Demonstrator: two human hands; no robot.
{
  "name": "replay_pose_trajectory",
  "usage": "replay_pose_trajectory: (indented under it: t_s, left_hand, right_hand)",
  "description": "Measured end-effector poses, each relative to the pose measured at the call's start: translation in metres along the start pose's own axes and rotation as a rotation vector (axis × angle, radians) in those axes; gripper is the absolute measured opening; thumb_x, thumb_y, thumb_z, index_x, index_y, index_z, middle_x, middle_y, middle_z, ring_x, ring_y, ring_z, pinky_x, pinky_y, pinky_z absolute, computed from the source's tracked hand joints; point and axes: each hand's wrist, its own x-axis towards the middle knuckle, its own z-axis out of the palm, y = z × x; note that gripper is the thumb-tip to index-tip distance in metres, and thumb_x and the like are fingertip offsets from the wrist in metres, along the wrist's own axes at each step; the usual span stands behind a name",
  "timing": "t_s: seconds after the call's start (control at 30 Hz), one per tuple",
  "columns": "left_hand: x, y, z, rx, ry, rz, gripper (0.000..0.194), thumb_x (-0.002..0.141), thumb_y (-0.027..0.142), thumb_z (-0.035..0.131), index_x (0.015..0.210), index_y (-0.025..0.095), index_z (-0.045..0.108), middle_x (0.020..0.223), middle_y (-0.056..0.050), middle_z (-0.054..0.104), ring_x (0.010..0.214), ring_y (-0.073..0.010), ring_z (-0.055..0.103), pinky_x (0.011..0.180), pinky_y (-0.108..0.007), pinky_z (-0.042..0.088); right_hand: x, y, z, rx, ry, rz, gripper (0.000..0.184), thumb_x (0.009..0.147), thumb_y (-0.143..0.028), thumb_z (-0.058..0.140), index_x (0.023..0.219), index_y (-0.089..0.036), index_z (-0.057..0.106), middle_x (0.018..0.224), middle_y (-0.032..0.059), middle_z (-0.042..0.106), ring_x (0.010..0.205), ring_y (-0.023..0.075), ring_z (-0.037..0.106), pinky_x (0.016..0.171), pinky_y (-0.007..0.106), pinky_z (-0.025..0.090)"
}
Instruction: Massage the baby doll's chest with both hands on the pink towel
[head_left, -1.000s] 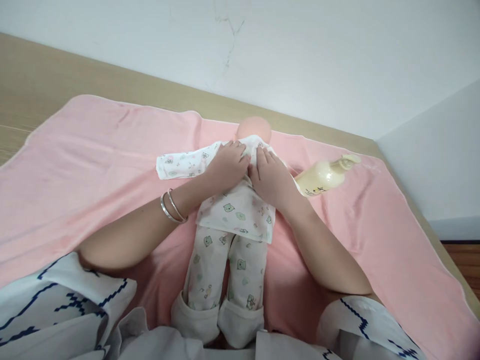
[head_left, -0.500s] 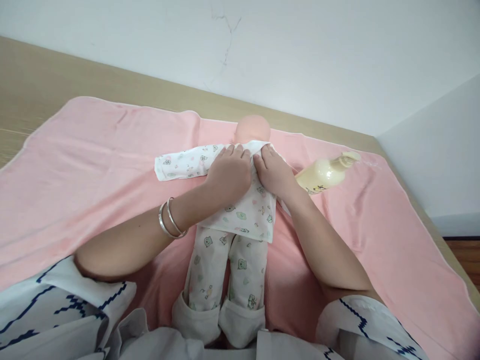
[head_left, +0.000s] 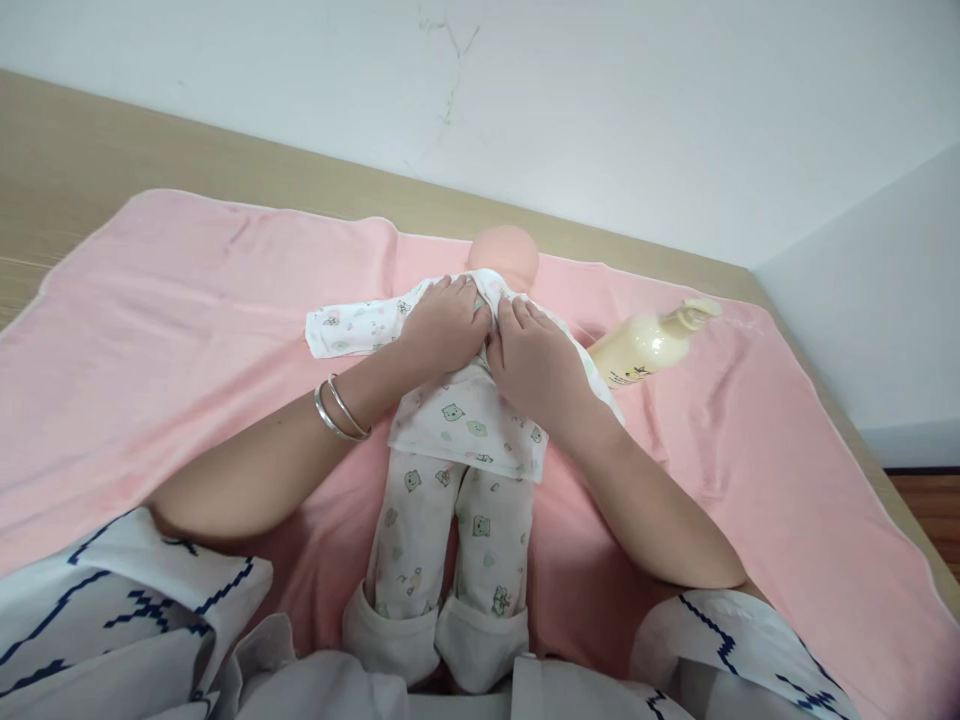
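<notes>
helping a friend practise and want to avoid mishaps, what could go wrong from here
The pump bottle is close to the right hand, so a sideways move might knock it across the pink blanket.

The bangles on the left wrist could perhaps catch on the printed baby shirt, which the left hand touches.

The blanket is creased, so it may bunch if the doll gets shifted.

Both hands on the doll's shirt, up near the neck.
Left hand (head_left: 445,325) and right hand (head_left: 541,355) side by side on shirt (head_left: 465,425), grip unclear. Doll (head_left: 504,255) on pink blanket (head_left: 187,290), head toward wall (head_left: 637,120), pants (head_left: 491,535) on. One sleeve (head_left: 352,328) out flat past left hand. Bottle (head_left: 641,347) on its side, near right hand.
</notes>
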Motion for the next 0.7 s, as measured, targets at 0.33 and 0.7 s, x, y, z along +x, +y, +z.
replay_pose_trajectory:
  t_s: [0.33,0.7]
  left_hand:
    - [-0.005,0.0,0.012,0.019,0.043,0.018,0.047,0.105,0.026,0.023,0.124,0.007,0.062,0.13,-0.024,0.067,0.124,-0.0365,0.059,0.115,-0.055,0.043]
    - [-0.004,-0.001,0.014,-0.009,0.06,-0.004,0.043,0.105,0.027,0.025,0.119,0.011,0.063,0.125,-0.021,0.069,0.121,-0.0341,0.06,0.114,-0.052,0.044]
  right_hand:
    - [0.027,0.027,0.015,0.251,-0.002,0.127,0.061,0.105,-0.033,0.035,0.155,0.0,0.047,0.168,0.0265,0.044,0.161,0.0372,0.038,0.132,0.057,0.034]
    - [0.027,0.029,0.024,0.203,0.05,0.091,0.066,0.108,-0.036,0.031,0.158,0.005,0.043,0.168,0.0304,0.043,0.16,0.0391,0.04,0.131,0.058,0.034]
